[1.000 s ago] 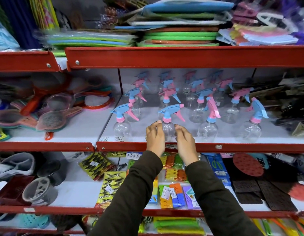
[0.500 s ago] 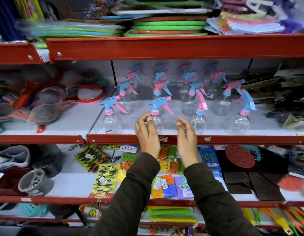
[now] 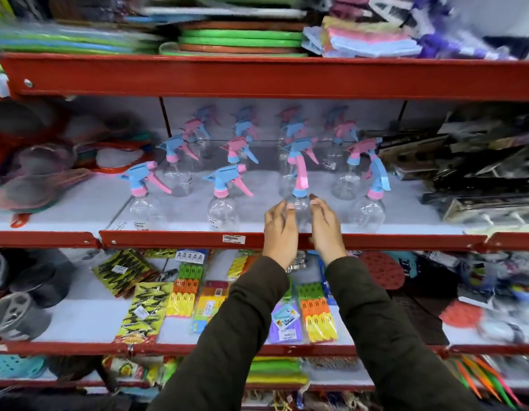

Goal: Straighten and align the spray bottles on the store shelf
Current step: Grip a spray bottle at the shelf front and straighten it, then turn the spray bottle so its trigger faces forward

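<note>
Several clear spray bottles with pink and blue trigger heads stand in rows on the white middle shelf. The front row has a bottle at the left, a second one, a third bottle whose pink trigger points toward me, and one at the right. My left hand and my right hand sit on either side of the third bottle, fingers spread and curved close to its body. Whether they touch it is unclear. Both hands hide its lower part.
Red shelf rails run above and below the bottles. Round brushes and mirrors lie to the left, dark packaged goods to the right. Packs of coloured pegs and clips fill the shelf below.
Both hands let go of the second front bottle with the blue head and moved right to flank the third bottle. The camera view shifted right and down.
</note>
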